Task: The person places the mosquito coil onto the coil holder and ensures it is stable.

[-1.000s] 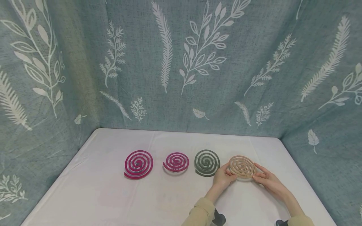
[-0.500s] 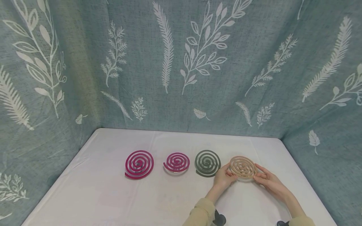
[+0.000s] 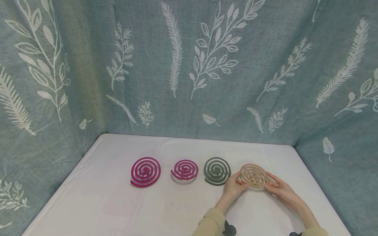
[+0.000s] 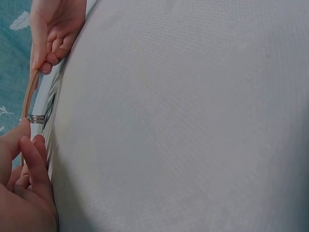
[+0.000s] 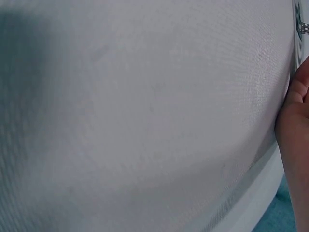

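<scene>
A tan mosquito coil (image 3: 254, 175) lies at the right of the row on the table. My left hand (image 3: 233, 187) pinches its left edge and my right hand (image 3: 280, 190) pinches its right edge. Seen edge-on in the left wrist view, the coil (image 4: 29, 96) rests on or just above a small metal stand (image 4: 37, 118), with the left hand (image 4: 29, 188) below and the right hand (image 4: 58, 34) above. Only part of the right hand (image 5: 295, 125) shows in the right wrist view. Close by my left hand is a dark green mosquito coil (image 3: 217, 170).
Two magenta mosquito coils, a larger flat-looking one (image 3: 145, 171) and a tilted one (image 3: 184, 169), stand further left. White cloth covers the table (image 3: 118, 209). Blue-green patterned fabric (image 3: 189, 65) hangs behind and at both sides.
The head view has shifted very slightly. Both hands keep hold of the tan mosquito coil, and the other coils stay where they were.
</scene>
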Demonstrator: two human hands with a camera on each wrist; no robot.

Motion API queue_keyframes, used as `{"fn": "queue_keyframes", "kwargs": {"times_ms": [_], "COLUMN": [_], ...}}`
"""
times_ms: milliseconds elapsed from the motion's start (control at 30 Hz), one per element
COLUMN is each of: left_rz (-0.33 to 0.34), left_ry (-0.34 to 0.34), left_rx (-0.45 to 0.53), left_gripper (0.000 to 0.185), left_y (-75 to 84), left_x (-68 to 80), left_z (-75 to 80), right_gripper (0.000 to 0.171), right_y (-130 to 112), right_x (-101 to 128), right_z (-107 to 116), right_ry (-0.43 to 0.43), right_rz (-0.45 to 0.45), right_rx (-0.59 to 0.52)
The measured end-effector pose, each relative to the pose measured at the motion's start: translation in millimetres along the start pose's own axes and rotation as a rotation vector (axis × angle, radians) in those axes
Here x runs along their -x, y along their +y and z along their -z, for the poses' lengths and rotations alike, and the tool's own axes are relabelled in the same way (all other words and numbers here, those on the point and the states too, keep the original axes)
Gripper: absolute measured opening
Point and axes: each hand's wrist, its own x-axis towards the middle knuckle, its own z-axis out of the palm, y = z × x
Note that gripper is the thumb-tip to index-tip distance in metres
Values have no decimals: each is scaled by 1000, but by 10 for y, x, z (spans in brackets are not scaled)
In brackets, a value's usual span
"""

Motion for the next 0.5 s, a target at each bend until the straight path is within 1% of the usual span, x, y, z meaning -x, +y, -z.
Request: {"fn": "queue_keyframes", "kwargs": {"times_ms": [500], "left_rz": [-15], "left_ry": [8], "left_rx": [-14], "left_gripper": [62], "left_y": [-1], "left_x": [4], "left_z": [-7], "right_gripper": [78], "right_y": [-9], "right_x": [6], "right_z": [4], "right_ry": [8], "right_rz": [-10], "right_rx": [11]}}
